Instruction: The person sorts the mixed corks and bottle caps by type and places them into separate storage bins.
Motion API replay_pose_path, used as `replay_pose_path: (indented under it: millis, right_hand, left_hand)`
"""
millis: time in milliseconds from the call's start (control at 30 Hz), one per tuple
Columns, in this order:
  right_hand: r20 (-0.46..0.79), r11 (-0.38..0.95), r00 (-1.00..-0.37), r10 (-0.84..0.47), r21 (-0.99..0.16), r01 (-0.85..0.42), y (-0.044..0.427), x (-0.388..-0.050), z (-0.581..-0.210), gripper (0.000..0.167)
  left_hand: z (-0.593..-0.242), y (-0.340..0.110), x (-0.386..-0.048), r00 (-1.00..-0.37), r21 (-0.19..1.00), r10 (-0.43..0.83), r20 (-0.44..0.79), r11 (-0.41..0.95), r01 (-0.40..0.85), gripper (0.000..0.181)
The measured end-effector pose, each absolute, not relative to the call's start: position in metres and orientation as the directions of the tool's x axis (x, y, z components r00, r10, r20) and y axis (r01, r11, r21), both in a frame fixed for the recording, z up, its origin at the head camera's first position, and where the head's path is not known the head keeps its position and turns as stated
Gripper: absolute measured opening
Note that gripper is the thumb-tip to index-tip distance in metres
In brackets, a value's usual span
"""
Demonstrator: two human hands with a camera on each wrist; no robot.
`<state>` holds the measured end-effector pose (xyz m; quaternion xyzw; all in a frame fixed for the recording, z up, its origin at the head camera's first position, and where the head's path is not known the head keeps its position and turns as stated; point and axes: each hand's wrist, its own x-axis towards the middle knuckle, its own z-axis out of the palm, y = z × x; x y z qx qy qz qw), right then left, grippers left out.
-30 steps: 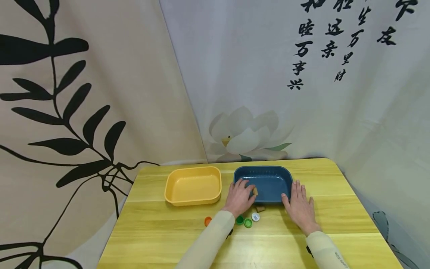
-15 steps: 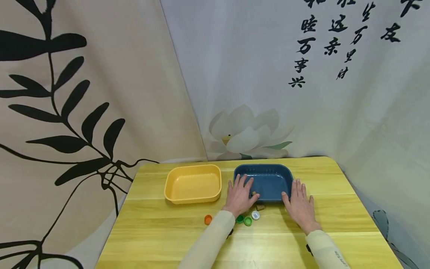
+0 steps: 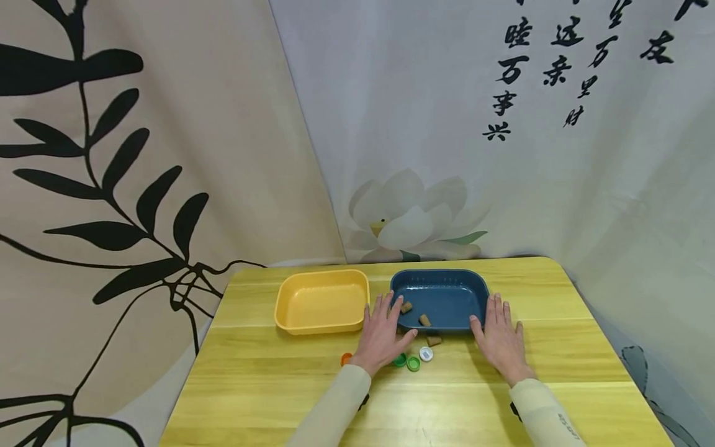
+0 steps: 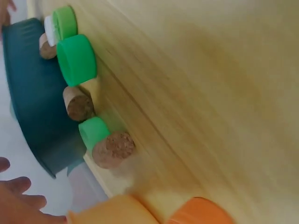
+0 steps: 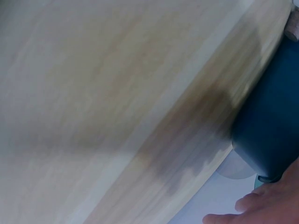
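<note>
Two corks, one near the left wall [image 3: 406, 307] and one near the front [image 3: 424, 320], lie inside the dark blue tray [image 3: 455, 298]. My left hand [image 3: 384, 340] is open with fingers spread at the tray's left front corner, holding nothing. My right hand [image 3: 501, 343] lies with straight fingers along the tray's right side, its thumb near the front rim. In front of the tray, a cork [image 3: 433, 341], a white bottle cap [image 3: 426, 354] and green caps [image 3: 413, 364] sit on the table. The left wrist view shows more corks [image 4: 113, 150] among green caps [image 4: 77, 60], partly hidden by my hand in the head view.
A yellow tray [image 3: 323, 299] stands left of the blue one, with nothing seen inside. An orange cap [image 3: 346, 359] lies left of my left hand. The wooden table [image 3: 251, 385] backs onto a printed curtain [image 3: 424, 124].
My left hand let go of a cork inside the blue tray, spread its fingers and drew back leftward, uncovering two corks there. The right hand has stayed at the tray's side.
</note>
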<state>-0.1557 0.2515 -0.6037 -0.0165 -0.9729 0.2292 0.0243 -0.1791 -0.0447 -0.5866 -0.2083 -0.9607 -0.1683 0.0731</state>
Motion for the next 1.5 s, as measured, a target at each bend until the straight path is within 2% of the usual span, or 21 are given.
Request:
replay_pose_path:
  millis: [333, 567, 833, 1100, 1300, 1500]
  right_hand:
    - [0.034, 0.895, -0.999, 0.04, -0.445, 0.02, 0.251, -0.156, -0.602, 0.084]
    - [0.035, 0.893, -0.999, 0.04, -0.45, 0.02, 0.252, -0.156, -0.602, 0.083]
    - [0.029, 0.893, -0.999, 0.041, -0.449, 0.024, 0.253, -0.155, -0.603, 0.084]
    - [0.031, 0.893, -0.999, 0.038, -0.449, 0.02, 0.252, -0.155, -0.601, 0.084]
    - [0.032, 0.896, -0.999, 0.039, -0.444, 0.021, 0.251, -0.155, -0.6, 0.084]
    - [0.033, 0.896, -0.999, 0.041, -0.443, 0.022, 0.251, -0.154, -0.601, 0.083]
  left_hand:
    - [-0.582, -0.066, -0.164, -0.908, 0.354, 0.321, 0.268, 0.844, 0.403, 0.082]
    - [-0.585, -0.083, -0.153, -0.884, 0.377, 0.319, 0.342, 0.815, 0.44, 0.08]
    - [-0.597, -0.102, -0.142, -0.859, 0.288, 0.329, 0.393, 0.843, 0.455, 0.077]
    - [-0.601, -0.114, -0.133, -0.806, 0.218, 0.408, 0.429, 0.819, 0.53, 0.066]
    - [-0.603, -0.118, -0.131, -0.789, 0.191, 0.476, 0.388, 0.796, 0.574, 0.069]
    - [-0.604, -0.119, -0.13, -0.828, 0.194, 0.508, 0.236, 0.811, 0.553, 0.079]
